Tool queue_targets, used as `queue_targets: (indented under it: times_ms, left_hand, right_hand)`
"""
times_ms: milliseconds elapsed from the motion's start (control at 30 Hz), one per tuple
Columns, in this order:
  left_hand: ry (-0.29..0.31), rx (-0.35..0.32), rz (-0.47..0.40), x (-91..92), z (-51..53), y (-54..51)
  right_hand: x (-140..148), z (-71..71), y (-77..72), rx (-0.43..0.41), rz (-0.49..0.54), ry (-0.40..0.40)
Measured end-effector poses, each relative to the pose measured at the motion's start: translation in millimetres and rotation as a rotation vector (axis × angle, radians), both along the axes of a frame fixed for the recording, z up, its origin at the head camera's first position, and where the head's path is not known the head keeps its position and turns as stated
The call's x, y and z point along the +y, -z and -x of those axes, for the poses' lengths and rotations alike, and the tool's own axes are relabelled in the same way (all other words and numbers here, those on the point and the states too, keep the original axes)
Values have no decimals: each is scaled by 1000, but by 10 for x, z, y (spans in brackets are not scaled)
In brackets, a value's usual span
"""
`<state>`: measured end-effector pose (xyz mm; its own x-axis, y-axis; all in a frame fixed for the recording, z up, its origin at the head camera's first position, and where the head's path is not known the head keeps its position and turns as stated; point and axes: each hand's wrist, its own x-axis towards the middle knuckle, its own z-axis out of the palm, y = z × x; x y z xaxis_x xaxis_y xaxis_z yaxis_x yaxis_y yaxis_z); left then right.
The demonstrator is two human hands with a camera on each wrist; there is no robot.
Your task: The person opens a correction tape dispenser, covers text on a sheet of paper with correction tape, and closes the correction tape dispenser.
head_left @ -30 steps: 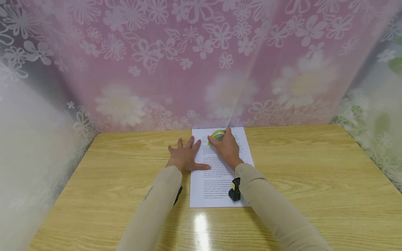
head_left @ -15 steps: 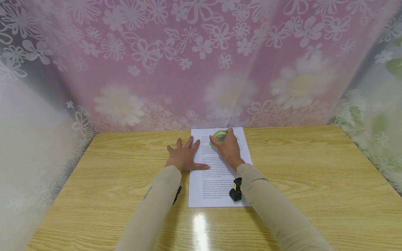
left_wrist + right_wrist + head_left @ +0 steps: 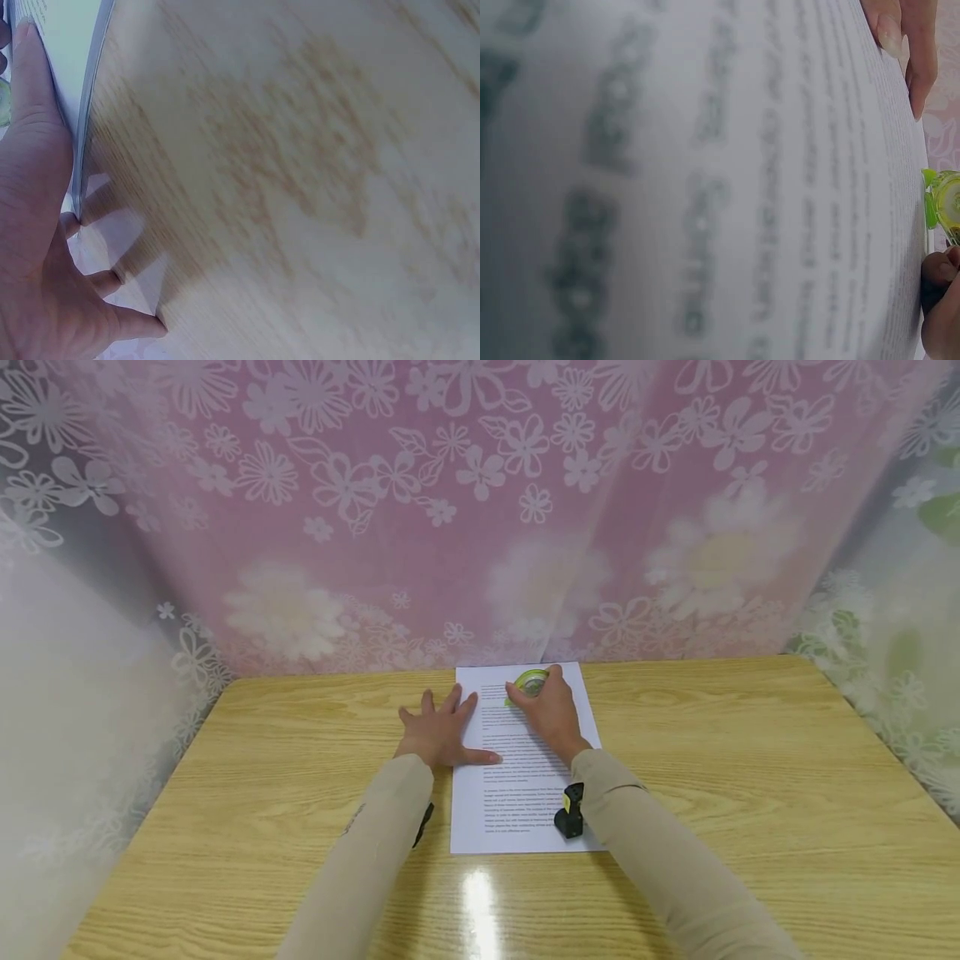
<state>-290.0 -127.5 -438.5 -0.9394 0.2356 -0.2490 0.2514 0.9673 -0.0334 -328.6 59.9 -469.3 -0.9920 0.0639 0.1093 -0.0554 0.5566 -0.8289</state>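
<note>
A printed sheet of paper (image 3: 468,814) lies at the far middle of the wooden table, lines of text running across it. My left hand (image 3: 438,735) rests with spread fingers over the sheet's left edge, its thumb on the text; the left wrist view shows the same hand (image 3: 45,225) pressing down. Near the top of the page, my right hand (image 3: 553,710) pinches a green, see-through correction tape (image 3: 532,680) between thumb and fingers. In the right wrist view the green tip of the correction tape (image 3: 946,199) is at the paper's surface. Fingers partly hide its body.
The wooden table (image 3: 300,827) extends to both sides of the sheet. Behind its far edge hangs a pink flowered curtain (image 3: 420,552), close to the top of the paper. A black wrist camera (image 3: 570,814) sits under the right sleeve, above the page.
My right hand has slid a little to the right with the correction tape, along the upper text. My left hand has stayed in place on the paper.
</note>
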Motion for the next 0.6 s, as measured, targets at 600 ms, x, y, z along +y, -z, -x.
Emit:
queue_targets:
  times_ms: [600]
  left_hand:
    - [-15, -24, -2, 3, 28, 22]
  right_hand:
    - [102, -2, -21, -7, -21, 6]
